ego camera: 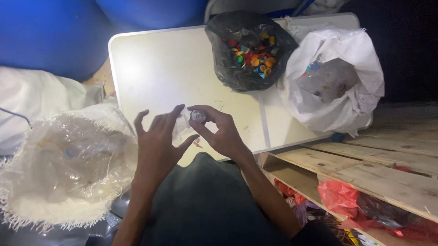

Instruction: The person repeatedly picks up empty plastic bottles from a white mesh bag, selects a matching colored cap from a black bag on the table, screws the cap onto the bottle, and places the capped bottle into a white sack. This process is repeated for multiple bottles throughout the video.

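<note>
Over the near edge of a white folding table [152, 67], my left hand [158, 143] and my right hand [219, 130] hold a clear plastic bottle [183, 127] between them. The left fingers wrap the crumpled body. The right fingertips pinch the bottle's neck and cap end [197, 115]. A black bag [226, 63] holding several coloured bottle caps [253, 55] sits on the table's far side. Beside it a white sack [354, 58] holds clear plastic pieces.
A large white woven sack [58, 169] full of clear bottles stands open at my left. Blue barrels [42, 32] stand behind the table. A wooden pallet [378, 160] lies at right, with red plastic scraps [338, 196] beneath it. My dark-clad lap [203, 212] is below.
</note>
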